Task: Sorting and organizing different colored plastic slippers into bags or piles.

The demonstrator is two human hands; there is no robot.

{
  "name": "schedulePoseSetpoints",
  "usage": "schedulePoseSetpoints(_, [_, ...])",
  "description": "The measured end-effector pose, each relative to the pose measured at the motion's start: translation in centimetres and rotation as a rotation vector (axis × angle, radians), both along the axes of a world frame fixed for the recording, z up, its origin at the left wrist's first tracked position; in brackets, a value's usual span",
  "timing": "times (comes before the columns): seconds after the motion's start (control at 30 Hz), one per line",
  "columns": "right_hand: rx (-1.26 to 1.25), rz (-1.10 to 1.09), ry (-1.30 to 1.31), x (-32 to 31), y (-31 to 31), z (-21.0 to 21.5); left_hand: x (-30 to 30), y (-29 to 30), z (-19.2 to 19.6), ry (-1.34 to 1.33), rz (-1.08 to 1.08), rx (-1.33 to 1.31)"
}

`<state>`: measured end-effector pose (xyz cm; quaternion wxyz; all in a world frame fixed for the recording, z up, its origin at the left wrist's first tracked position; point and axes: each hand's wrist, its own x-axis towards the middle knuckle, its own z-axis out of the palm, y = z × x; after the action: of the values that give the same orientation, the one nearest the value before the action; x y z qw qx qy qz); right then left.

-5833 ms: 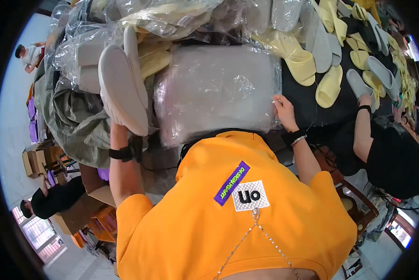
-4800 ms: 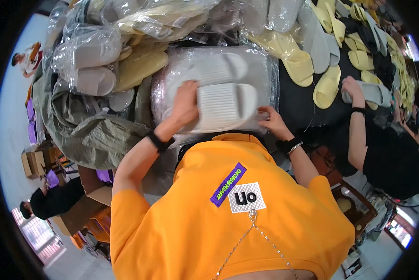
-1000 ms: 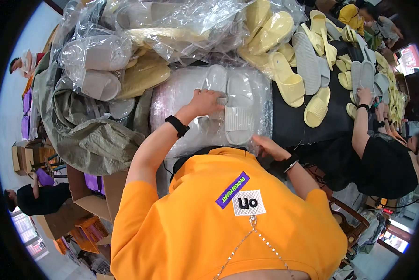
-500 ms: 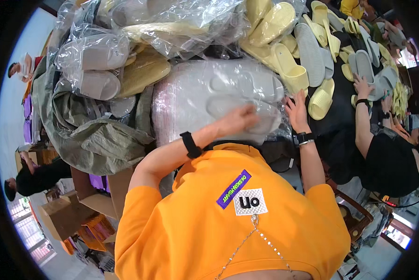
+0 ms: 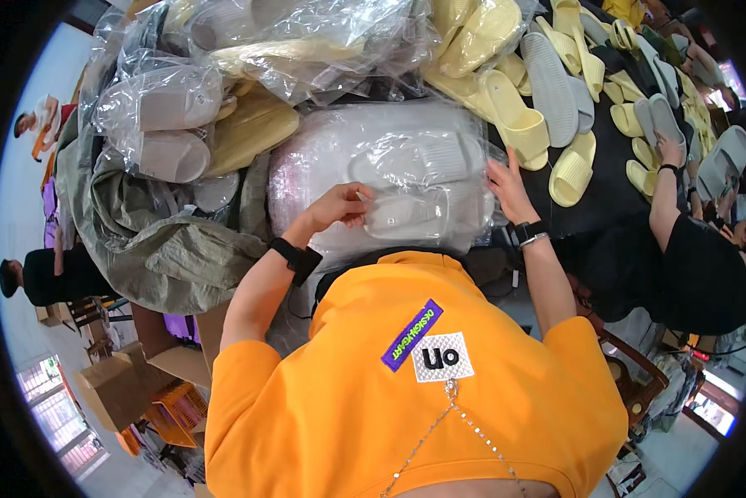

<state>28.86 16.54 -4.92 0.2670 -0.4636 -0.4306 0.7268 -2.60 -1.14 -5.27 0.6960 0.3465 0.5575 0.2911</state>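
Pale grey slippers lie sealed in clear, crinkled plastic.

Two pale grey slides lie sealed in the clear plastic bag in front of the person. Two more bagged grey slides sit at the left. Two wristbands show, one black, one watch. Loose yellow and grey slides beyond are too many to count.
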Motion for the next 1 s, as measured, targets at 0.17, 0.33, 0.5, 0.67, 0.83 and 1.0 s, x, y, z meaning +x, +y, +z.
schedulePoseSetpoints(0.17, [0.0,0.038,0.016,-0.4,0.6,-0.6,0.3,-0.2,1.2,0.547,-0.236,0.505])
schedulePoseSetpoints(0.33, [-0.056,0.233,-0.345,2.7,-0.9,1.0,-0.4,0.0,-1.6,1.264,-0.344,0.87])
schedulePoseSetpoints(0.5, [0.041,0.21,-0.228,2.9,-3.7,-2.7,0.7,4.1,0.4,1.162,-0.424,0.977])
schedulePoseSetpoints(0.67, [-0.002,0.111,-0.022,1.1,-4.0,-3.2,3.0,6.3,-2.2,1.137,-0.42,1.127])
schedulePoseSetpoints(0.83, [0.108,0.046,-0.005,1.9,-5.0,-3.5,4.4,6.1,-3.1,1.079,-0.281,1.104])
schedulePoseSetpoints(1.0, [-0.001,0.081,-0.21,4.6,-4.7,-3.8,2.9,4.7,-3.0,1.216,-0.191,0.946])
